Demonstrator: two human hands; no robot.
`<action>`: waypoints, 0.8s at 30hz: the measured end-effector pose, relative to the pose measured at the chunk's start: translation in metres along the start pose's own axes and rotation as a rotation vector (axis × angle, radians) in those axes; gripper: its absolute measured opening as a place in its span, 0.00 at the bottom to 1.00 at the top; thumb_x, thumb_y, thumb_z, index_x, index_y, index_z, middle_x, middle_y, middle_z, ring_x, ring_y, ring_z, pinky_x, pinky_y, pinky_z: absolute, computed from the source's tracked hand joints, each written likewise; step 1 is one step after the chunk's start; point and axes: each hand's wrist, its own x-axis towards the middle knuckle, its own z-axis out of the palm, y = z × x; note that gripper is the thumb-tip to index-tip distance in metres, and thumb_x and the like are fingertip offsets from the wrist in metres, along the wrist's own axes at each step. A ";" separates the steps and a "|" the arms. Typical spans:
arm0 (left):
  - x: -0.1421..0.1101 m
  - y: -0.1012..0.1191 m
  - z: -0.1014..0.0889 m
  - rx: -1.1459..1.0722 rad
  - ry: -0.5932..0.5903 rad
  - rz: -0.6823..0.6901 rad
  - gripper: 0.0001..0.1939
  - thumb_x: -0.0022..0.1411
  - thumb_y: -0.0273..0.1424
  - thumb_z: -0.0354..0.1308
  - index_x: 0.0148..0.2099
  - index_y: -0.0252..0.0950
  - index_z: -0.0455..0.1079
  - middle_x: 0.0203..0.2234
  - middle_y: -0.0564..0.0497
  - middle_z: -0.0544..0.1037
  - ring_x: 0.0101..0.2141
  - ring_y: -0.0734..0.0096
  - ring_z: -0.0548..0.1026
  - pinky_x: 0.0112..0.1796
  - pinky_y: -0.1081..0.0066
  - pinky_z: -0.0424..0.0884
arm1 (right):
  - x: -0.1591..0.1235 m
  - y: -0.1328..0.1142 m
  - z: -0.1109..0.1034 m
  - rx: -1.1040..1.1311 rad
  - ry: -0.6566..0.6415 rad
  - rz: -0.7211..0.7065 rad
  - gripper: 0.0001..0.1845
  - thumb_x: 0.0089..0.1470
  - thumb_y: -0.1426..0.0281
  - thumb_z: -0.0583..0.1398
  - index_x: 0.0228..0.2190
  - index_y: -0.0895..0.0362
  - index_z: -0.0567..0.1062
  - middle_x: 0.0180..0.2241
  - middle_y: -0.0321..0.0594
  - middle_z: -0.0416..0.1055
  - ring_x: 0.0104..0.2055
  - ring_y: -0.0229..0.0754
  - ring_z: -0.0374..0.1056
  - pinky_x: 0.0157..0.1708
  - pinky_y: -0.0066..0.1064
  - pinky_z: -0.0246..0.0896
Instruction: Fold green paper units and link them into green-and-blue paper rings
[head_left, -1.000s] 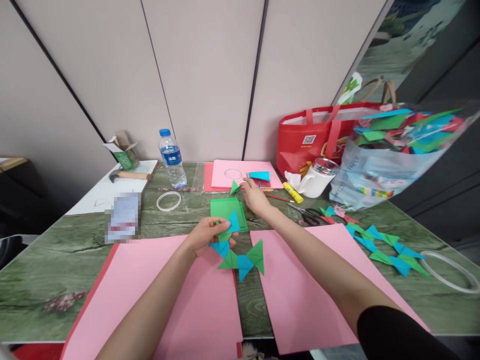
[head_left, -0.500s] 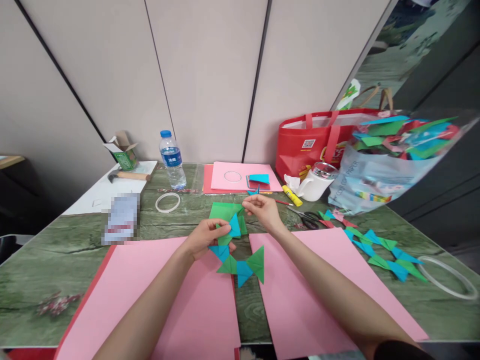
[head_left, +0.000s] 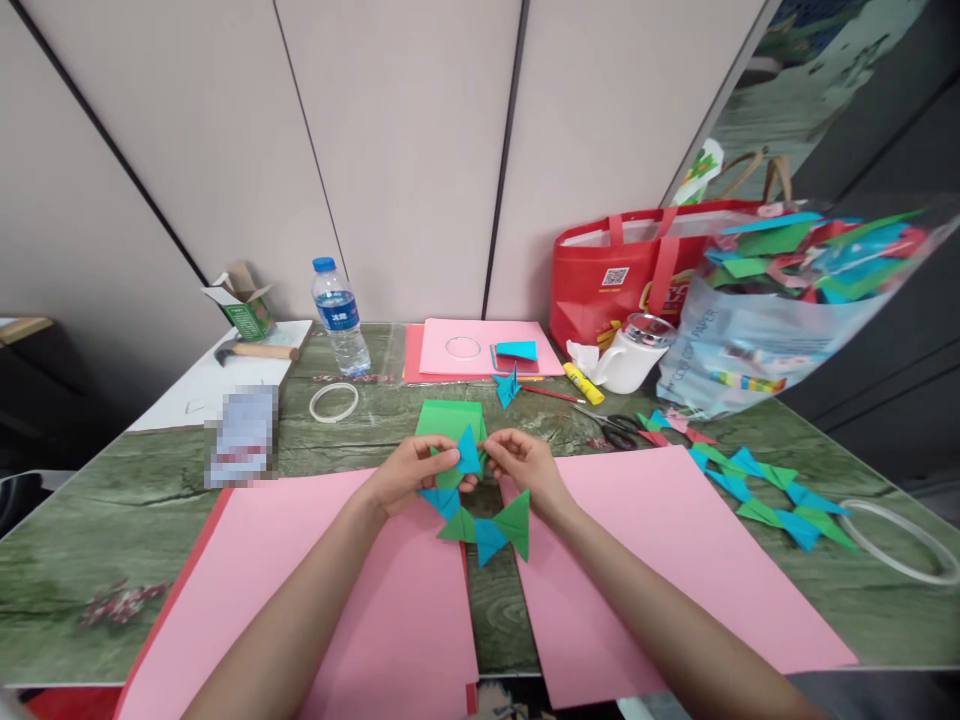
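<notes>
My left hand (head_left: 412,473) pinches the upper end of a chain of folded blue and green paper pieces (head_left: 491,540); the chain curves down and round to the right. A blue triangle (head_left: 468,453) stands up at its thumb and fingertips. Beside that triangle, the closed fingertips of my right hand (head_left: 525,468) grip a small green folded piece, mostly covered by the fingers. Whether it is inside the blue piece or only touching it, I cannot tell. Behind both hands lies a green paper stack (head_left: 450,413) on the table.
Pink sheets (head_left: 337,600) lie under both forearms. A blue paper crane (head_left: 507,387), scissors (head_left: 619,430), glue stick (head_left: 583,383) and white mug (head_left: 634,355) sit beyond. Another paper chain (head_left: 765,490) lies right, near a bag of paper pieces (head_left: 780,320). A bottle (head_left: 341,320) and hammer (head_left: 259,351) stand left.
My right hand has come down from above the green stack to the blue triangle, bringing the green piece beside it. My left hand has kept its hold on the chain.
</notes>
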 end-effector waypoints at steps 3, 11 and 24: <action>0.000 -0.001 -0.001 -0.013 -0.001 0.018 0.14 0.47 0.36 0.63 0.32 0.32 0.68 0.24 0.49 0.77 0.27 0.67 0.77 0.31 0.70 0.72 | -0.003 0.000 0.000 -0.032 -0.107 0.003 0.17 0.43 0.60 0.62 0.33 0.58 0.73 0.22 0.34 0.68 0.23 0.34 0.65 0.25 0.27 0.62; 0.000 -0.002 0.004 -0.074 0.017 0.036 0.13 0.49 0.36 0.63 0.32 0.31 0.67 0.22 0.49 0.76 0.24 0.72 0.75 0.27 0.74 0.71 | -0.007 0.011 0.004 -0.013 -0.302 -0.094 0.26 0.38 0.66 0.66 0.43 0.55 0.71 0.42 0.42 0.67 0.36 0.38 0.67 0.35 0.30 0.64; 0.001 0.002 -0.003 0.018 0.075 0.114 0.13 0.50 0.38 0.61 0.34 0.33 0.67 0.24 0.51 0.76 0.24 0.70 0.75 0.27 0.73 0.70 | -0.005 -0.011 -0.013 0.079 -0.097 0.012 0.19 0.41 0.62 0.64 0.37 0.55 0.73 0.29 0.37 0.74 0.28 0.38 0.69 0.29 0.30 0.64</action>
